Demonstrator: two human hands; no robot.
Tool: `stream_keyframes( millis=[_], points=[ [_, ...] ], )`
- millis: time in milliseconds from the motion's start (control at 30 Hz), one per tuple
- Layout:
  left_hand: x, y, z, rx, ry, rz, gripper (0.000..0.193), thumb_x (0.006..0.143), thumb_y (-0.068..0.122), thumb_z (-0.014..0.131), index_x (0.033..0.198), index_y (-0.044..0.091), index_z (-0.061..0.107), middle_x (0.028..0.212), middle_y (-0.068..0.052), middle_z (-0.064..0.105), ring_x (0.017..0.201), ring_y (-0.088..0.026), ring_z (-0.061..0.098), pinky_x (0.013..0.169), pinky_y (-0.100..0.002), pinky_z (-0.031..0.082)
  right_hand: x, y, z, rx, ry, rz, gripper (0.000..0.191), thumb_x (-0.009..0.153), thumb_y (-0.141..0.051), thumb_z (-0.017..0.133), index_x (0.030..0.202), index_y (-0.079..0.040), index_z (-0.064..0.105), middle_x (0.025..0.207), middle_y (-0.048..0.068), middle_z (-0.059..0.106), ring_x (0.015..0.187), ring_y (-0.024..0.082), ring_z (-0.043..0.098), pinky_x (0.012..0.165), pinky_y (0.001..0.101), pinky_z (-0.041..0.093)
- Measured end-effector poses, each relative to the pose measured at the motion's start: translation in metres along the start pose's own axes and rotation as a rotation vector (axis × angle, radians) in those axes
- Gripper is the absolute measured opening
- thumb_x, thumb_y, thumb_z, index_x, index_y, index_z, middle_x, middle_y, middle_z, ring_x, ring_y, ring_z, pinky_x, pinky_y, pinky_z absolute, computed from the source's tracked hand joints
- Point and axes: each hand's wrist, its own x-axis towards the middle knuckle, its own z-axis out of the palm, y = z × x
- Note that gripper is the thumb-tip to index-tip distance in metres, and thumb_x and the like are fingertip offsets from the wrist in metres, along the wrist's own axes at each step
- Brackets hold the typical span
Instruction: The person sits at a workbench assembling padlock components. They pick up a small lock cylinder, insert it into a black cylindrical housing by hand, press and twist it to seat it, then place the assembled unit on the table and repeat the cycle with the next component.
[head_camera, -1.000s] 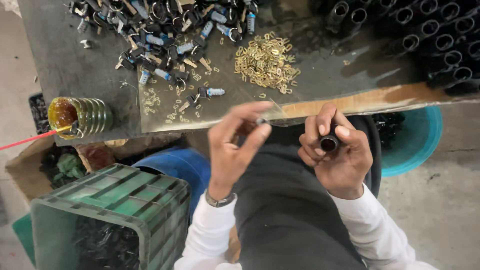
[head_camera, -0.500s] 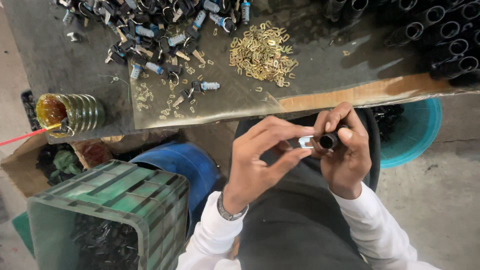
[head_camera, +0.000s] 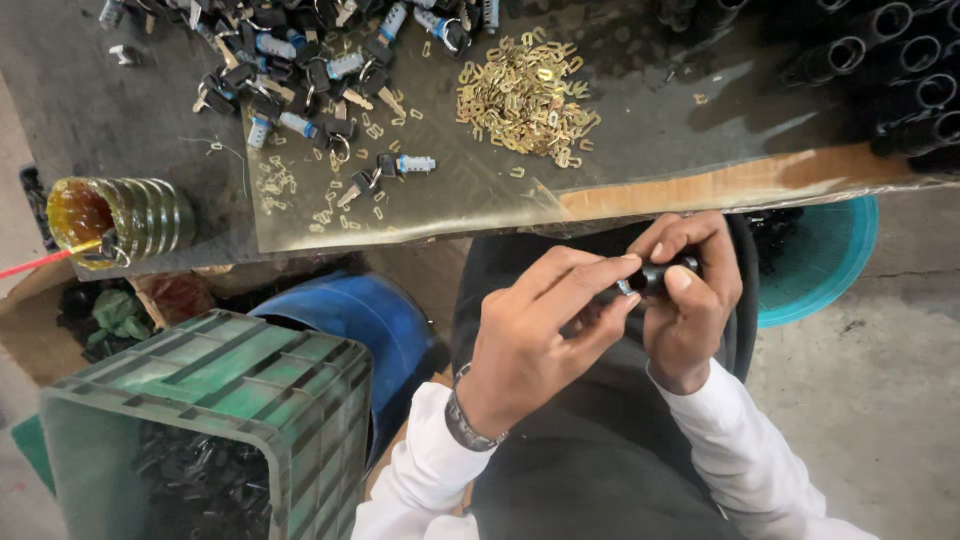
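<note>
Two hands meet over the person's lap, just below the edge of the dark worktable. His right hand is closed around a short black cylindrical lock barrel, open end facing left. Its left hand pinches its fingertips at that open end, apparently pressing in some small part, too tiny to make out.

Judging by the table, plenty of work remains: a heap of small brass clips lies on a clear plastic sheet, and a scatter of black-headed keys with silvery lock cores spreads to its left. Rows of black tubes stand at the table's right end; whether those are finished I cannot tell.

No labels or signs are readable. A ribbed glass jar of amber liquid sits on the table's left edge, a green plastic crate holding dark pieces stands below, with a blue plastic drum beside it and a teal basin on the floor to the right.
</note>
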Motion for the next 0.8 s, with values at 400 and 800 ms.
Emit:
stream_keyframes(
  millis=[400,800],
  points=[
    [0.007,0.001,0.01,-0.018,-0.018,-0.028,0.046,0.094,0.016,0.08,0.137,0.008,0.063,0.108,-0.005,0.064,0.081,-0.013,0.07,0.07,-0.027,0.059,0.001,0.001,0.0,0.152,0.039,0.08,0.029,0.096,-0.028,0.055,0.109,-0.005,0.043,0.099,0.012,0.053,0.075,0.016,0.051,0.065,0.0261,0.044],
    [0.011,-0.006,0.019,-0.082,0.029,-0.07,0.039,0.092,0.013,0.082,0.126,0.01,0.063,0.109,-0.003,0.067,0.078,-0.011,0.068,0.067,-0.024,0.058,0.002,0.007,-0.007,0.246,0.008,0.052,0.027,0.101,-0.027,0.057,0.108,-0.005,0.043,0.097,0.013,0.054,0.079,0.014,0.049,0.069,0.0247,0.042]
  ],
)
